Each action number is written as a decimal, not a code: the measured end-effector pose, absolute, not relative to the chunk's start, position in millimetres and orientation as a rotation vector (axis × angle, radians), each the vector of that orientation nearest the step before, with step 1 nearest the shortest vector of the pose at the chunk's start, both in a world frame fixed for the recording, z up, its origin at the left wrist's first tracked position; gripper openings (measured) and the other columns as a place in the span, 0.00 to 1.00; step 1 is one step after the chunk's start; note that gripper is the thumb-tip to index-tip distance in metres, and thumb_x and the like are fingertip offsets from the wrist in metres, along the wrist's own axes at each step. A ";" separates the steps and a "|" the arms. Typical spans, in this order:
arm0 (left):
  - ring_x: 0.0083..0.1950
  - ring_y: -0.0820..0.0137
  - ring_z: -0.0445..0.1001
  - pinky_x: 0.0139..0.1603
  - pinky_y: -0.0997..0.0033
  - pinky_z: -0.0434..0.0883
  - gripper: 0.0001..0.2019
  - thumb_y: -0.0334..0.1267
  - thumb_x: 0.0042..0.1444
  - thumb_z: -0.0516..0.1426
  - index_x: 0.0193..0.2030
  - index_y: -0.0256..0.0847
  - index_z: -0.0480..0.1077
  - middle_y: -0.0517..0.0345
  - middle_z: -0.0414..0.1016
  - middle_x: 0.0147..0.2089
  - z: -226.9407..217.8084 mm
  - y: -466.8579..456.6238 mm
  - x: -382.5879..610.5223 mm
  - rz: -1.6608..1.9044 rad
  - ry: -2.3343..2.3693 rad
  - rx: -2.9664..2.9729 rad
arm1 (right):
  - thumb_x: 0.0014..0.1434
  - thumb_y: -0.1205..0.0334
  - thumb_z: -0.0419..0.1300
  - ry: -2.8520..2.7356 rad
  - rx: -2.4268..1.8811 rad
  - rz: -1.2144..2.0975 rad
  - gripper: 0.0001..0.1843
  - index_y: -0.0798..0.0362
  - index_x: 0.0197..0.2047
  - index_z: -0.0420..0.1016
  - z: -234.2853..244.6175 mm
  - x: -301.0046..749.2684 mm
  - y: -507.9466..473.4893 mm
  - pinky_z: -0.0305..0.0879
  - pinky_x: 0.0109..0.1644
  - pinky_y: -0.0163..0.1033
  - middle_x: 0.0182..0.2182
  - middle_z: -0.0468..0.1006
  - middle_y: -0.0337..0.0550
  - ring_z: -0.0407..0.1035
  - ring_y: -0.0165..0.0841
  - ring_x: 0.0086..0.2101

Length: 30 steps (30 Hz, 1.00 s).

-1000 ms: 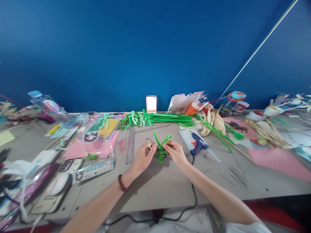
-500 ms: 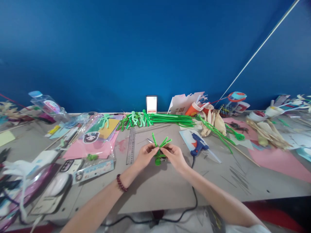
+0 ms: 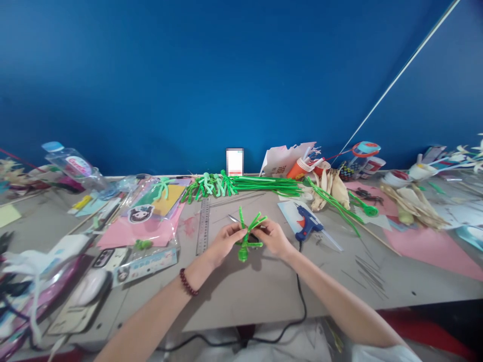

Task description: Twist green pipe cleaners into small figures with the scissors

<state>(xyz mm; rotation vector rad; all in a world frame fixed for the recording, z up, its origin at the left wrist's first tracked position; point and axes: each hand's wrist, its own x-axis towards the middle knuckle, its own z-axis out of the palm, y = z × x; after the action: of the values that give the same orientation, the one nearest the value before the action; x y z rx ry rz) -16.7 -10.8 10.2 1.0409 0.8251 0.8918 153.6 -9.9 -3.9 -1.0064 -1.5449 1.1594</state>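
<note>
Between my two hands is a green pipe-cleaner figure (image 3: 243, 247), with a coiled round end pointing down toward me and several stems fanning out at the top. My left hand (image 3: 228, 240) pinches its middle from the left, thumb against the stems. From the right, my right hand (image 3: 272, 238) has its fingers closed on the stems on that side. Part of the figure is hidden behind my fingertips. The tip of a metal blade (image 3: 233, 218) shows just beyond my left hand; its rest is covered.
A clear ruler (image 3: 203, 227) lies left of my hands. On the right is a blue glue gun (image 3: 308, 224) with a dark cord. A pile of green pipe cleaners (image 3: 264, 186) lies along the wall beside a phone (image 3: 234, 162). Thin wires (image 3: 370, 275) lie at right.
My right hand has moved slightly away from my left. The green figure has tilted, its coiled end shifting down and left, and more of its middle shows.
</note>
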 end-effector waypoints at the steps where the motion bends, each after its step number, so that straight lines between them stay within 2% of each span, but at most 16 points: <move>1: 0.27 0.76 0.64 0.30 0.75 0.60 0.12 0.44 0.47 0.62 0.28 0.35 0.73 0.59 0.69 0.25 10.3 -11.2 -17.1 0.860 0.793 1.011 | 0.55 0.57 0.58 -1.546 -1.010 1.151 0.09 0.54 0.33 0.75 -3.1 152.4 -11.4 0.66 0.36 0.36 0.30 0.75 0.41 0.69 0.32 0.32; 5: 0.30 0.74 0.68 0.32 0.75 0.62 0.11 0.42 0.47 0.63 0.32 0.35 0.73 0.56 0.71 0.28 5.8 -10.0 -19.9 0.731 0.643 0.866 | 0.56 0.54 0.57 -1.498 -0.978 1.236 0.12 0.54 0.35 0.73 0.6 146.2 -17.7 0.67 0.34 0.36 0.29 0.73 0.40 0.69 0.30 0.29; 8: 0.29 0.75 0.67 0.32 0.76 0.63 0.11 0.41 0.44 0.64 0.29 0.35 0.73 0.57 0.70 0.27 1.6 -8.8 -21.4 0.680 0.613 0.782 | 0.53 0.50 0.60 -1.434 -0.943 1.363 0.14 0.54 0.32 0.71 3.2 145.1 -18.7 0.67 0.33 0.36 0.27 0.71 0.39 0.68 0.29 0.27; 12: 0.27 0.75 0.66 0.29 0.75 0.64 0.12 0.43 0.42 0.65 0.27 0.35 0.72 0.55 0.69 0.27 4.7 -10.8 -21.4 0.605 0.594 0.756 | 0.47 0.48 0.64 -1.320 -0.889 1.545 0.17 0.54 0.31 0.70 6.7 147.1 -18.5 0.68 0.32 0.36 0.25 0.72 0.37 0.68 0.29 0.25; 16: 0.26 0.75 0.66 0.28 0.74 0.63 0.13 0.43 0.40 0.66 0.25 0.35 0.72 0.55 0.69 0.26 11.3 -12.8 -20.8 0.582 0.585 0.761 | 0.48 0.47 0.64 -1.312 -0.843 1.638 0.18 0.54 0.31 0.70 9.0 147.7 -20.2 0.68 0.32 0.37 0.25 0.74 0.39 0.69 0.30 0.25; 20: 0.26 0.73 0.67 0.30 0.72 0.64 0.12 0.43 0.41 0.65 0.25 0.35 0.72 0.53 0.71 0.25 10.8 -11.3 -19.9 0.614 0.650 0.761 | 0.52 0.46 0.60 -1.399 -0.870 1.554 0.18 0.54 0.34 0.71 5.4 148.9 -18.7 0.67 0.35 0.37 0.25 0.74 0.40 0.69 0.30 0.28; 24: 0.27 0.71 0.67 0.31 0.70 0.64 0.13 0.46 0.47 0.61 0.31 0.37 0.73 0.54 0.71 0.27 10.3 -8.3 -19.3 0.852 0.857 1.014 | 0.55 0.49 0.58 -1.493 -0.956 1.347 0.16 0.55 0.35 0.72 -0.6 151.1 -13.9 0.65 0.39 0.37 0.28 0.74 0.41 0.69 0.31 0.31; 28: 0.34 0.69 0.68 0.38 0.69 0.64 0.13 0.47 0.52 0.57 0.38 0.41 0.72 0.55 0.72 0.34 17.2 -11.6 -21.1 1.186 1.122 1.568 | 0.55 0.53 0.57 -1.507 -1.095 1.200 0.13 0.56 0.32 0.71 -2.3 151.2 -11.1 0.63 0.35 0.35 0.27 0.72 0.40 0.65 0.30 0.29; 30: 0.39 0.66 0.68 0.44 0.67 0.64 0.16 0.48 0.48 0.60 0.41 0.41 0.71 0.54 0.72 0.38 19.6 -16.0 -21.2 1.195 1.112 1.845 | 0.55 0.54 0.56 -1.472 -1.128 1.177 0.13 0.56 0.32 0.71 -1.0 150.7 -10.9 0.61 0.33 0.34 0.26 0.71 0.39 0.64 0.29 0.28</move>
<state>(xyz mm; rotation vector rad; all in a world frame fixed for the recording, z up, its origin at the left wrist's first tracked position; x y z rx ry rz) -21.2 -16.0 19.6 1.8454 1.1121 1.1953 150.7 -10.9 -1.0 -1.1284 -1.4722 1.1767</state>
